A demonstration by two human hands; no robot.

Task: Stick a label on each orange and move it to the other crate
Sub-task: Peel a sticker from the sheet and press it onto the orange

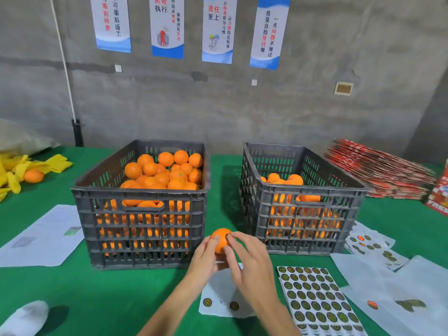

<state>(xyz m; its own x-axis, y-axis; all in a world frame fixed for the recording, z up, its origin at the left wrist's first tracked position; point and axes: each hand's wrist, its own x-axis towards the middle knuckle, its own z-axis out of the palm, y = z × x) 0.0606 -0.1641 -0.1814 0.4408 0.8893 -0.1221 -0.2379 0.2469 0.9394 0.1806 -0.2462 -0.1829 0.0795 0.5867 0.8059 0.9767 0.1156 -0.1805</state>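
Orange (220,240), label (227,236) facing right hand (252,265)

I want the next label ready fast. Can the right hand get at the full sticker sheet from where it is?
Probably yes. The right hand is busy pressing a label onto the orange, but the sticker sheet lies flat on the table just beside it, with nothing lying on it or between them.
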